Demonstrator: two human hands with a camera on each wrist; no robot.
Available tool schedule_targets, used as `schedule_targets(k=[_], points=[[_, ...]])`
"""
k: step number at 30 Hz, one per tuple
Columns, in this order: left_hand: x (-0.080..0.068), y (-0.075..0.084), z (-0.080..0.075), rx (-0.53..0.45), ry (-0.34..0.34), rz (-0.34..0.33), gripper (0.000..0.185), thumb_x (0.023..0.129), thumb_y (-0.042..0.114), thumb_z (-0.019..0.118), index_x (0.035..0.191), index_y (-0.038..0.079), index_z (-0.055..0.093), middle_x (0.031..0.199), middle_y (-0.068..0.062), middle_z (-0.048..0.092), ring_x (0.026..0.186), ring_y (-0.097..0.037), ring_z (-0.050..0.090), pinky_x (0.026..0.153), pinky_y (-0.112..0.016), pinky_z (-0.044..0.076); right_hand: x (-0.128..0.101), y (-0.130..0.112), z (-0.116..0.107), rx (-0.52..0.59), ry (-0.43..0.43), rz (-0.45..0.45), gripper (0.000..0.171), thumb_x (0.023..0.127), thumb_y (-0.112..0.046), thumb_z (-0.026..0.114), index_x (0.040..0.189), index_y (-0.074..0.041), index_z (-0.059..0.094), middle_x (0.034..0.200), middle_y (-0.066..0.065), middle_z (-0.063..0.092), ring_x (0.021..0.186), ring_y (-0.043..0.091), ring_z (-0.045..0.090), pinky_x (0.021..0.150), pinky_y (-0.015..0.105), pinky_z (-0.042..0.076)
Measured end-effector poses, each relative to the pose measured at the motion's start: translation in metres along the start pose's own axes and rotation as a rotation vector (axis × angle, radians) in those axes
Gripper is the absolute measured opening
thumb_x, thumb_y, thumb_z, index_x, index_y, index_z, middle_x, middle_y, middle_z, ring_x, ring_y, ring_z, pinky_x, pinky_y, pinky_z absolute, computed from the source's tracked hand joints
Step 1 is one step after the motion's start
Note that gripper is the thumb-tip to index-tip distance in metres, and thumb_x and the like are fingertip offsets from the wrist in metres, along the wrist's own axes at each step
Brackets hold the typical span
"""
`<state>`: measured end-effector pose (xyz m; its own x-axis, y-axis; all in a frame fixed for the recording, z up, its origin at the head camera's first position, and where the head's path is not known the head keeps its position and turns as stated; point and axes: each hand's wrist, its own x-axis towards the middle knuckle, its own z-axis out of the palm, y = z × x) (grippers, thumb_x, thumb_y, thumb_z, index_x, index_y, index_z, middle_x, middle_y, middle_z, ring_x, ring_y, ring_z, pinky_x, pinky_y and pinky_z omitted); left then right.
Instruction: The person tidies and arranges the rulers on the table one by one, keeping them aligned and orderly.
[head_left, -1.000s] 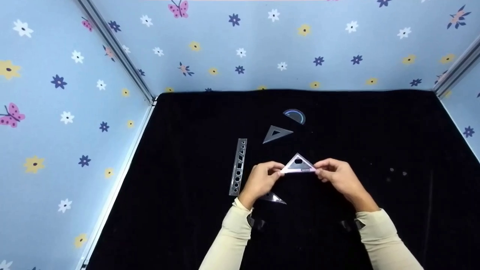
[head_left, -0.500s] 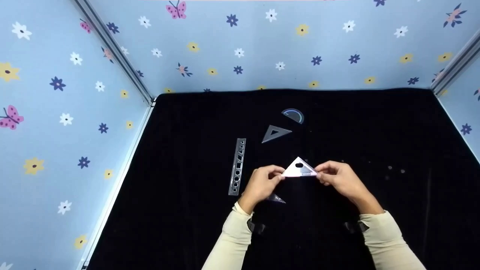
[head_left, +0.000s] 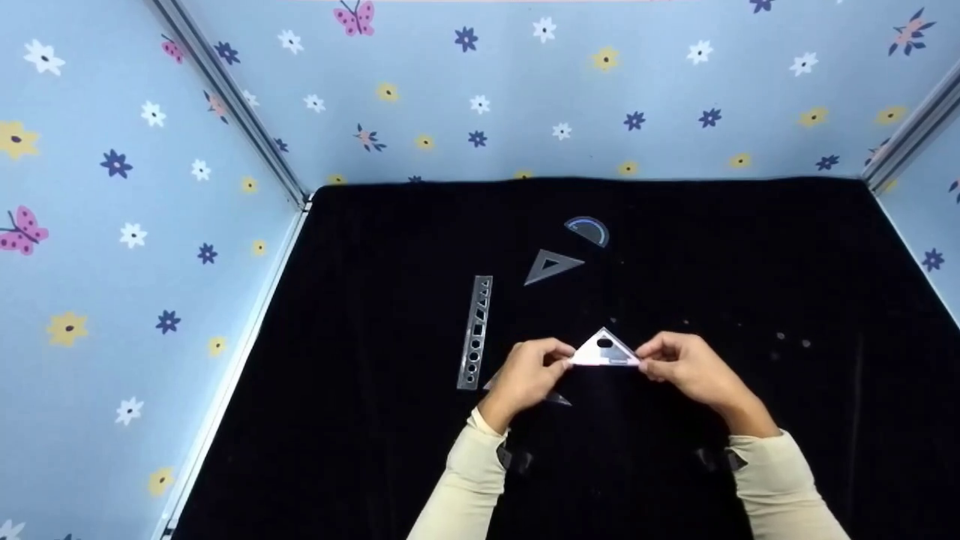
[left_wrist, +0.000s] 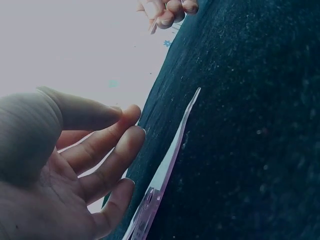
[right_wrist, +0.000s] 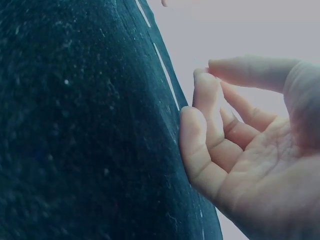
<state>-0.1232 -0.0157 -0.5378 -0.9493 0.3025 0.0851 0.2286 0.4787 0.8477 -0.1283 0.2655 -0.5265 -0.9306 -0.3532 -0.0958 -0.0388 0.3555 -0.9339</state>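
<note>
Transparent plastic set square [head_left: 592,356] spans the space between left hand [head_left: 527,376] and right hand [head_left: 694,373] in the head view, each grip closed to a pinch at one lower corner; a stencil ruler [head_left: 470,330] lies left of them on black cloth [head_left: 360,322]. The left wrist view shows thumb and forefinger together, a second set square [left_wrist: 162,172] beside that hand. In the right wrist view, thumb and finger nearly meet, the pinched plastic indistinct.

From the rear triangle [head_left: 536,267]: protractor [head_left: 591,231] behind right; ruler [head_left: 471,330] front left; held triangle [head_left: 592,358] front right; near triangle [head_left: 559,400] in front.
</note>
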Motion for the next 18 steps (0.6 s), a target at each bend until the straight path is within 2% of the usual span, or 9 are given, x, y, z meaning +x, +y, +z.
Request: schedule_targets(k=[6, 12, 18], points=[[-0.0002, 0.0, 0.0029, 0.029, -0.021, 0.05, 0.016, 0.091, 0.009, 0.07, 0.104, 0.013, 0.077, 0.09, 0.009, 0.073, 0.081, -0.001, 0.063, 0.077, -0.021, 0.051, -0.0036, 0.0009, -0.0045, 0.001, -0.026, -0.004, 0.018, 0.086, -0.002, 0.075, 0.102, 0.005, 0.07, 0.086, 0.016, 0.069, 0.074, 0.014, 0.064, 0.066, 0.026, 0.055], [-0.0017, -0.0008, 0.0057, 0.066, -0.03, 0.145, 0.017, 0.089, 0.004, 0.07, 0.099, 0.015, 0.078, 0.097, 0.009, 0.073, 0.092, -0.003, 0.064, 0.086, -0.022, 0.05, -0.0043, 0.005, -0.0074, -0.012, -0.068, -0.016, 0.019, 0.086, -0.003, 0.075, 0.101, 0.006, 0.069, 0.085, 0.014, 0.069, 0.074, 0.014, 0.063, 0.066, 0.025, 0.054], [-0.0058, -0.0008, 0.0042, 0.156, -0.087, 0.182, 0.016, 0.087, 0.009, 0.074, 0.101, 0.017, 0.078, 0.096, 0.01, 0.07, 0.092, -0.005, 0.062, 0.088, -0.024, 0.048, -0.0057, 0.0074, -0.0062, -0.003, -0.079, 0.004, 0.02, 0.085, -0.003, 0.075, 0.102, 0.006, 0.069, 0.086, 0.015, 0.069, 0.075, 0.014, 0.064, 0.067, 0.025, 0.055]])
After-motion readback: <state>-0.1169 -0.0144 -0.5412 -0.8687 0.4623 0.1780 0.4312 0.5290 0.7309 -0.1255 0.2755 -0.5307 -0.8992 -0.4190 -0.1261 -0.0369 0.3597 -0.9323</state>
